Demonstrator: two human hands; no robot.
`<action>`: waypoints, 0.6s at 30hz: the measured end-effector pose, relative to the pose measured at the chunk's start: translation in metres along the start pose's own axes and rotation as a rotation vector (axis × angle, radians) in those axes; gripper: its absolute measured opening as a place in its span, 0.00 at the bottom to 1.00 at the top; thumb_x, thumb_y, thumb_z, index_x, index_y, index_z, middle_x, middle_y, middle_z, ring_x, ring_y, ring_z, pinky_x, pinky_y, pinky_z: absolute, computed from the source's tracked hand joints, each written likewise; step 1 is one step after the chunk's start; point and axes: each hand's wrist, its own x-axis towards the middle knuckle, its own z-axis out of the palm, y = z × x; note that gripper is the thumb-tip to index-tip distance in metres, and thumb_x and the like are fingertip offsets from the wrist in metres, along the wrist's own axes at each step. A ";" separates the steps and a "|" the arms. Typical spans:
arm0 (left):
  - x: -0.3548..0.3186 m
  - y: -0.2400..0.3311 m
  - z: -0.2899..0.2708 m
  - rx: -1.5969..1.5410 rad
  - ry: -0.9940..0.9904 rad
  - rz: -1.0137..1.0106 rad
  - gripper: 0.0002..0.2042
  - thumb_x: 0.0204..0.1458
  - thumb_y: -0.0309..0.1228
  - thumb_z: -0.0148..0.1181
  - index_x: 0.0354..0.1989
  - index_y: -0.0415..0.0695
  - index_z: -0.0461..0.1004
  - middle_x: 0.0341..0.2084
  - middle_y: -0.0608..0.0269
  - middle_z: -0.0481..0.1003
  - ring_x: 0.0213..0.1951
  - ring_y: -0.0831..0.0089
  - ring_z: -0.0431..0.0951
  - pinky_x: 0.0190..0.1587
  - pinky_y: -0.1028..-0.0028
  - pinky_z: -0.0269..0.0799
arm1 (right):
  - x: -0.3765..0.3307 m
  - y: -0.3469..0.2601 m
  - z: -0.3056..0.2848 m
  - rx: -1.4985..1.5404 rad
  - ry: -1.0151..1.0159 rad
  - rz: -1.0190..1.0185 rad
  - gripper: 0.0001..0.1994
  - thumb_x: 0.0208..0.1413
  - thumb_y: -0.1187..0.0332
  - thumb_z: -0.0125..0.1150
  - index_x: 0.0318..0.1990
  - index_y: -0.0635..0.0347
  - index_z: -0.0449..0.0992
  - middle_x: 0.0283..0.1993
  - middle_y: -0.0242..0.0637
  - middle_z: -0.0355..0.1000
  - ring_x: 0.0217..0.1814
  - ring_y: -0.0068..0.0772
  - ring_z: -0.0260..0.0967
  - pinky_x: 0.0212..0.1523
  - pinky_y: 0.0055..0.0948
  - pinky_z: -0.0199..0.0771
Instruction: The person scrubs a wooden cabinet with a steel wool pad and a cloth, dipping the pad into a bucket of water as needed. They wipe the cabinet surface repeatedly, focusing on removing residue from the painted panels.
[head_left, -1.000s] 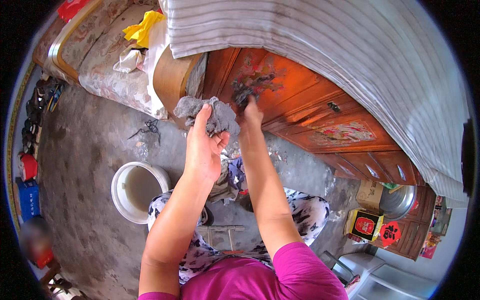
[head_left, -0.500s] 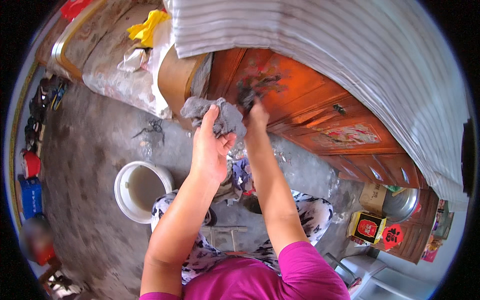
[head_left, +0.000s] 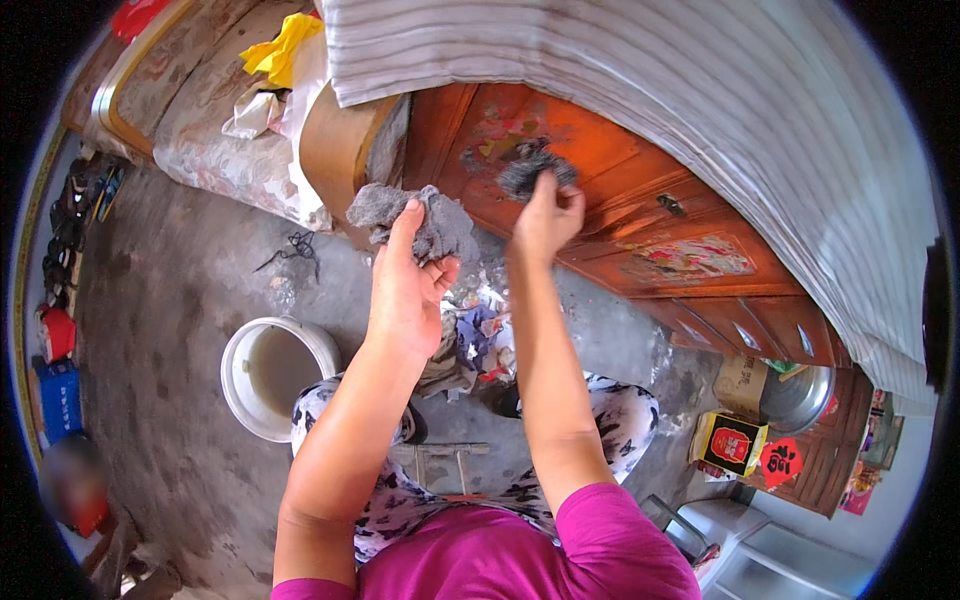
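And here's the right hand [head_left: 546, 222], pinching a dark, wiry scouring pad [head_left: 532, 176] right up at the red-brown wooden cabinet door [head_left: 610, 155], over the edge of a flaking, many-coloured painted patch [head_left: 492, 140]! There's blur along that wrist, so I'd call this a scrubbing stroke, the rubbing-down step. The left hand [head_left: 405, 310] has a crumpled grey cloth [head_left: 425, 222] gripped, thumb on top, out in front of the door and, as far as I can tell, clear of it. Colour remains around the pad, so this looks part-done; the next move, I'd say, calls for firm, flat pressure across those leftovers, fingers clear of the wood, and then the cloth for a wipe. Over on the left, the white bucket [head_left: 233, 385] stands on the floor [head_left: 170, 340] with cloudy water [head_left: 283, 370], near enough for a rinse!
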 end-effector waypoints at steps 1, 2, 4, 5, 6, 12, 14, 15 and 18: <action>0.000 -0.001 0.000 -0.002 -0.003 0.002 0.16 0.60 0.47 0.66 0.47 0.52 0.75 0.37 0.71 0.79 0.31 0.76 0.75 0.40 0.71 0.72 | -0.002 0.022 -0.004 0.010 0.001 0.063 0.12 0.58 0.68 0.69 0.30 0.57 0.69 0.33 0.28 0.70 0.36 0.21 0.62 0.42 0.27 0.66; 0.001 -0.003 0.001 0.000 -0.001 -0.010 0.16 0.60 0.47 0.66 0.47 0.52 0.75 0.37 0.71 0.79 0.31 0.76 0.75 0.39 0.72 0.72 | -0.002 0.049 -0.010 0.018 0.000 0.128 0.13 0.58 0.67 0.69 0.29 0.57 0.69 0.33 0.28 0.70 0.36 0.21 0.62 0.42 0.27 0.66; 0.002 -0.002 -0.003 0.006 0.017 -0.026 0.16 0.60 0.48 0.66 0.47 0.52 0.75 0.37 0.72 0.79 0.32 0.76 0.75 0.39 0.72 0.72 | -0.009 0.060 -0.013 0.017 0.083 0.311 0.14 0.59 0.67 0.69 0.27 0.56 0.68 0.30 0.27 0.69 0.34 0.22 0.63 0.40 0.28 0.66; -0.003 0.002 -0.001 0.008 0.026 -0.023 0.16 0.60 0.48 0.65 0.47 0.53 0.75 0.37 0.72 0.79 0.34 0.77 0.75 0.39 0.73 0.72 | -0.010 0.058 -0.014 0.069 0.064 0.285 0.14 0.59 0.67 0.68 0.26 0.56 0.68 0.30 0.27 0.70 0.33 0.22 0.63 0.39 0.28 0.67; 0.001 0.002 0.000 0.009 0.001 -0.003 0.17 0.59 0.48 0.66 0.49 0.53 0.74 0.38 0.71 0.78 0.34 0.76 0.74 0.40 0.72 0.71 | -0.005 0.054 -0.018 0.114 0.045 0.259 0.14 0.60 0.67 0.68 0.26 0.56 0.68 0.29 0.26 0.70 0.32 0.22 0.63 0.38 0.27 0.67; 0.002 -0.006 -0.002 0.050 -0.027 -0.018 0.22 0.57 0.50 0.68 0.52 0.53 0.72 0.42 0.69 0.78 0.34 0.73 0.73 0.41 0.72 0.70 | 0.008 0.045 -0.020 -0.051 0.048 0.314 0.12 0.60 0.67 0.66 0.25 0.56 0.72 0.27 0.26 0.71 0.30 0.20 0.64 0.33 0.29 0.63; -0.001 -0.004 -0.001 0.047 -0.027 -0.020 0.21 0.57 0.50 0.68 0.51 0.53 0.72 0.42 0.69 0.78 0.34 0.73 0.73 0.41 0.71 0.70 | 0.009 0.059 -0.020 -0.062 0.124 0.500 0.13 0.61 0.66 0.66 0.25 0.55 0.72 0.27 0.25 0.71 0.30 0.20 0.65 0.32 0.29 0.62; -0.002 -0.002 -0.002 0.042 -0.020 -0.013 0.20 0.58 0.50 0.67 0.51 0.53 0.72 0.42 0.70 0.78 0.34 0.74 0.73 0.41 0.71 0.70 | 0.006 0.042 -0.013 -0.041 0.078 0.451 0.14 0.60 0.67 0.67 0.25 0.56 0.71 0.27 0.25 0.69 0.30 0.20 0.61 0.32 0.30 0.61; -0.001 -0.005 -0.003 0.041 -0.010 0.005 0.20 0.58 0.50 0.67 0.51 0.53 0.72 0.41 0.70 0.78 0.33 0.74 0.73 0.41 0.71 0.70 | 0.010 -0.004 -0.008 0.084 -0.018 0.311 0.16 0.61 0.68 0.65 0.23 0.59 0.68 0.26 0.26 0.67 0.29 0.21 0.56 0.33 0.32 0.59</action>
